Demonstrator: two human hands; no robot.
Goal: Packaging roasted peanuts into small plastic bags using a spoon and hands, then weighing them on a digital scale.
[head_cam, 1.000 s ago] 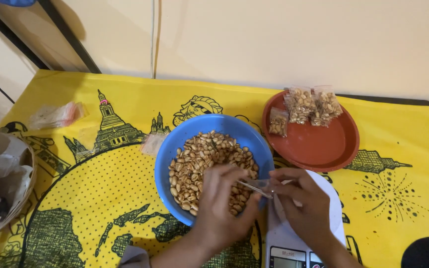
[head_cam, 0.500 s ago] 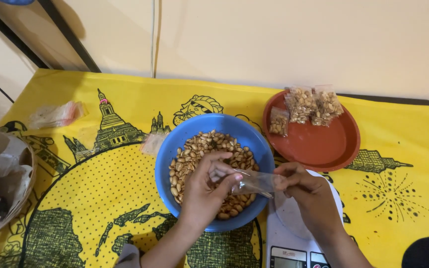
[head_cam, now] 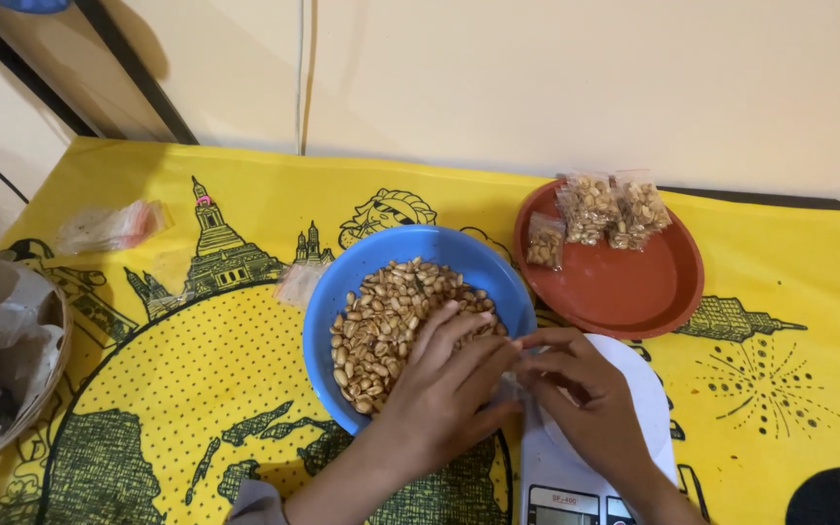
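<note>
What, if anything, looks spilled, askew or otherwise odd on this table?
Nothing stands out. The peanuts all sit inside the blue bowl, none on the yellow cloth. Three filled packets lie on the red plate. Both hands, left and right, meet at the bowl's rim over the white scale.

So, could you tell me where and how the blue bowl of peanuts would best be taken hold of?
Probably by the blue bowl's bare far-left rim, coming from the left. Peanuts fill the middle, the left hand and right hand cover the near-right edge, and the red plate crowds the right side.
</note>
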